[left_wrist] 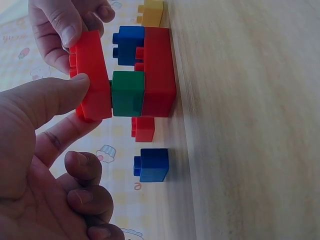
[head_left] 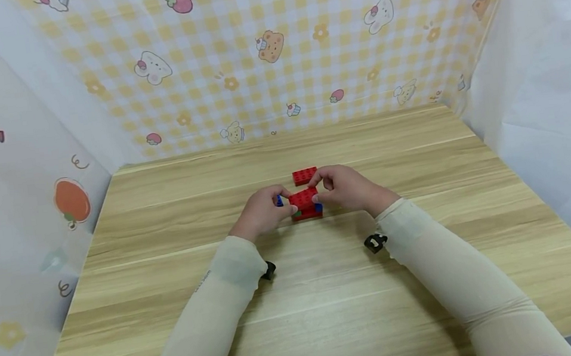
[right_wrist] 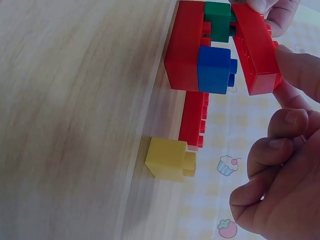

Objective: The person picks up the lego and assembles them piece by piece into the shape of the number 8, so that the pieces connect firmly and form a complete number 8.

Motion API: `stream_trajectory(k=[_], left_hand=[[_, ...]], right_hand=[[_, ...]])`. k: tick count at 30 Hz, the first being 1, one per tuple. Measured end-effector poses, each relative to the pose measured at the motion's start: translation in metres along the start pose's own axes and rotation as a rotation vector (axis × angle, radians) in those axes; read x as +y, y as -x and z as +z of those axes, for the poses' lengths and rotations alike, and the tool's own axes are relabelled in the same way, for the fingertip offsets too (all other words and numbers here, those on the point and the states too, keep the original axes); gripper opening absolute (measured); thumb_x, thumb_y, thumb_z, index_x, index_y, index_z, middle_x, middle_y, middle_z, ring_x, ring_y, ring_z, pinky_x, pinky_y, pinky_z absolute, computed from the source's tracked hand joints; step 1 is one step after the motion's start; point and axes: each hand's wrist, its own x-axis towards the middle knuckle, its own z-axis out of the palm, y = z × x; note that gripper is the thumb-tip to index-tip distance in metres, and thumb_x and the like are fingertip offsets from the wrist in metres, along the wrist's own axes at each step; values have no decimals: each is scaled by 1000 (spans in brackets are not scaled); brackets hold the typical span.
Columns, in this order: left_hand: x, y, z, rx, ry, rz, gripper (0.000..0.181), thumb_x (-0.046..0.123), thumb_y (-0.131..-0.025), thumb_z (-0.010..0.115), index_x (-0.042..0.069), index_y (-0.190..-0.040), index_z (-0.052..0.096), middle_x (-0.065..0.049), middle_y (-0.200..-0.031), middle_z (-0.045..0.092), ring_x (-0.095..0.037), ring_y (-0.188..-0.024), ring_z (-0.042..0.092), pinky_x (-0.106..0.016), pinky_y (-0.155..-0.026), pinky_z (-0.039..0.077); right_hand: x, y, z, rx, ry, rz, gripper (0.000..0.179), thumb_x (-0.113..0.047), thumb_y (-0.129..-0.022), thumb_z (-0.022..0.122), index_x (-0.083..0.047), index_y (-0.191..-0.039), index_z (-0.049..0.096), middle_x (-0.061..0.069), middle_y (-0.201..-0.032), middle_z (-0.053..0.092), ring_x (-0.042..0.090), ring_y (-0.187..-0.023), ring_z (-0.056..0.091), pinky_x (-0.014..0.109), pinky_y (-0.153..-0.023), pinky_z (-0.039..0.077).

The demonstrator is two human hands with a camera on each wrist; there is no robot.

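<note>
Both hands pinch a long red brick (head_left: 303, 198) between thumb and fingers, my left hand (head_left: 263, 211) at its left end and my right hand (head_left: 346, 188) at its right end. Below it, a second red brick (left_wrist: 160, 75) lies on the table, bearing a green brick (left_wrist: 128, 93) on the left and a blue brick (right_wrist: 214, 70) on the right. The pinched brick tilts: its left end is right at the green brick's studs, while its right end is raised over the blue one, with a gap showing in the right wrist view.
Behind the stack lies another red brick (head_left: 305, 175) with studs up. A loose blue brick (left_wrist: 154, 165) stands to the left, partly covered by the left hand in the head view. A yellow brick (right_wrist: 167, 159) stands to the right. Patterned cloth (head_left: 303, 67) hangs behind the table.
</note>
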Motion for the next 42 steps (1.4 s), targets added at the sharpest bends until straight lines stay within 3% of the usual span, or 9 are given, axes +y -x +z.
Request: stream_trajectory(k=[42], left_hand=[[5, -1, 3, -12, -12, -19, 22, 33, -98, 75, 23, -117, 69, -7, -91, 54, -22, -74, 50, -36, -64, 40]], right_hand=[[11, -1, 1, -24, -20, 25, 18, -19, -95, 80, -12, -110, 72, 2, -74, 46, 18, -66, 42, 31, -63, 37]])
